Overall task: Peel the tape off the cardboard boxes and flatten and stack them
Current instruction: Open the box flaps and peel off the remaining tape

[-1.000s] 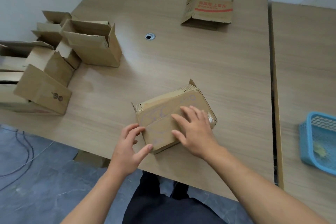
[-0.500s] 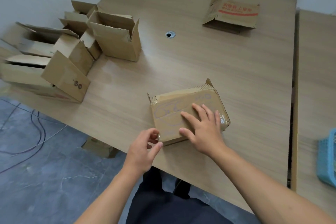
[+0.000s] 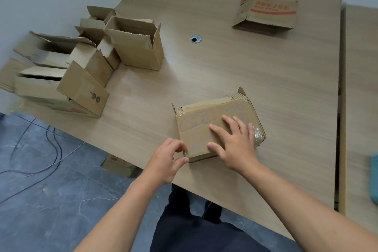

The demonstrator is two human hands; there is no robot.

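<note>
The taped box (image 3: 201, 129) lies flat on the wooden table (image 3: 225, 63), close to its near edge and right in front of the person, with a purple drawing across its top, brown tape (image 3: 206, 106) along its far edge and glossy clear tape wrapped over its right end. The right hand (image 3: 235, 145) lies palm down on the lid, fingers straight and spread, pressing the box onto the table. The left hand (image 3: 166, 161) sits at the box's near left corner with its fingers curled, thumb and forefinger pinching that corner where a small shiny bit of tape shows; whether a loose tape end is between them is too small to tell. Well apart, at the table's left edge, stands a cluster of open boxes (image 3: 135, 47) with their flaps up, some upright and some lying on their sides and leaning against one another. At the far right of the table rests a red-printed box (image 3: 268, 14), partly collapsed. A round cable hole (image 3: 196, 38) sits in the tabletop between the cluster and that box. A second table (image 3: 362, 88) butts against the right side, with a blurred blue thing (image 3: 374, 178) at the frame's edge. Below the near edge, a small carton (image 3: 118, 166) rests on the grey floor, with cables (image 3: 55, 145) trailing to the left.
</note>
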